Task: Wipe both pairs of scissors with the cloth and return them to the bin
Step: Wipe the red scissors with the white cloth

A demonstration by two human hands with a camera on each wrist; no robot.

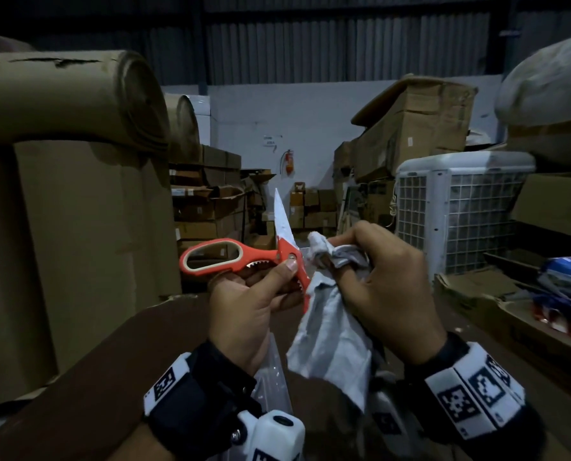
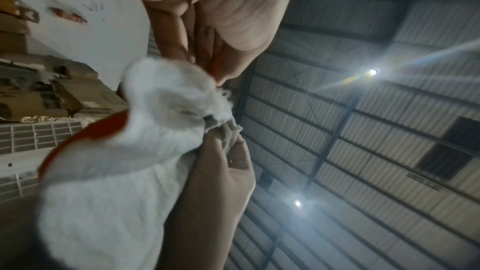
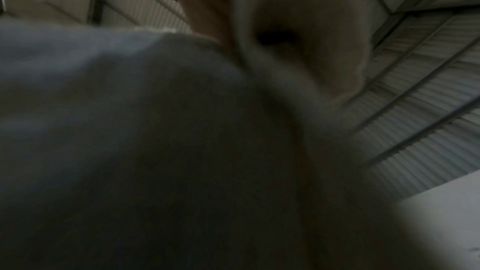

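Note:
In the head view my left hand [image 1: 270, 281] grips the orange scissors [image 1: 231, 257] near the pivot, thumb on the screw. The scissors stand open, with one steel blade [image 1: 282, 221] pointing up and one looped handle out to the left. My right hand [image 1: 377, 261] holds the pale grey cloth [image 1: 330, 337] bunched against the lower orange part, and the cloth hangs down. The left wrist view shows the cloth [image 2: 116, 171] draped over an orange handle [image 2: 78, 137]. The right wrist view is blurred, mostly cloth [image 3: 130, 130]. No second pair of scissors is in view.
A clear plastic bin [image 1: 274, 377] sits on the brown table [image 1: 111, 377] below my wrists. Cardboard rolls [image 1: 78, 94] and boxes rise at the left. A white grilled cooler [image 1: 460, 211] and more boxes [image 1: 410, 128] stand at the right.

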